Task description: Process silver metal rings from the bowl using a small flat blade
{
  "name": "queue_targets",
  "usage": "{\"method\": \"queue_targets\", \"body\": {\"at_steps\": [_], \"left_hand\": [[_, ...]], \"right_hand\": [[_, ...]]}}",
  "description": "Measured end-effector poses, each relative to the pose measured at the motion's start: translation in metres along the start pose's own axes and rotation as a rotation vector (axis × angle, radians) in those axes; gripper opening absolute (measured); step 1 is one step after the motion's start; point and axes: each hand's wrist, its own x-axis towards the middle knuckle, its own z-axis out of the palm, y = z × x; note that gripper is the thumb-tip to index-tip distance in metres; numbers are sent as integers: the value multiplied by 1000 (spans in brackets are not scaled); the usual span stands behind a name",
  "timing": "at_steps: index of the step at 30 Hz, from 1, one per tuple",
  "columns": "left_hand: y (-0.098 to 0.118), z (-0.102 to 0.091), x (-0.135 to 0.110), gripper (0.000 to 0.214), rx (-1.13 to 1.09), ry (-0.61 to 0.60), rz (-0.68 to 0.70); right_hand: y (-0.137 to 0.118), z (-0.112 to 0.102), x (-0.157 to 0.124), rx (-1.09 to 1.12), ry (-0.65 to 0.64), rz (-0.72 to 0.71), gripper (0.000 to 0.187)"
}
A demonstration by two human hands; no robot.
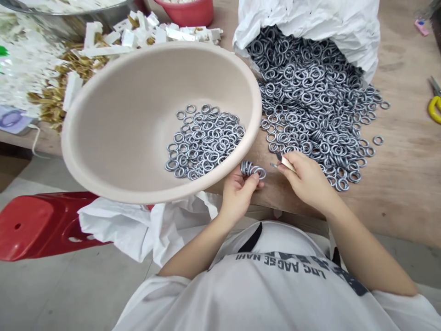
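Observation:
My left hand (237,191) is closed on a short stack of grey metal rings (252,169) at the table's front edge, just beside the bowl's rim. My right hand (306,179) pinches a small pale stick-like tool (285,162), its tip pointing left toward the stack. A big heap of the same rings (310,101) spills from a white plastic bag (310,23) right behind my right hand. The large beige bowl (138,115) tilts over the table edge and holds a smaller pile of rings (203,140).
White plastic pieces (151,30) and brass parts (51,99) lie at the back left. A red tub (189,11) stands behind the bowl. Yellow-handled scissors (434,103) lie at the right edge. A red stool (37,225) and crumpled white plastic (138,225) sit below the table.

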Motion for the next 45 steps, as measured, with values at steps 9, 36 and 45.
{"method": "queue_targets", "body": {"at_steps": [9, 36, 45], "left_hand": [[-4, 22, -6, 25, 3, -209, 43], [4, 35, -6, 35, -227, -302, -353], [11, 27, -3, 41, -371, -374, -509]], "right_hand": [[-9, 3, -24, 524, 81, 167, 18], [7, 13, -29, 605, 224, -5, 19], [12, 5, -49, 188, 184, -211, 29]]}}
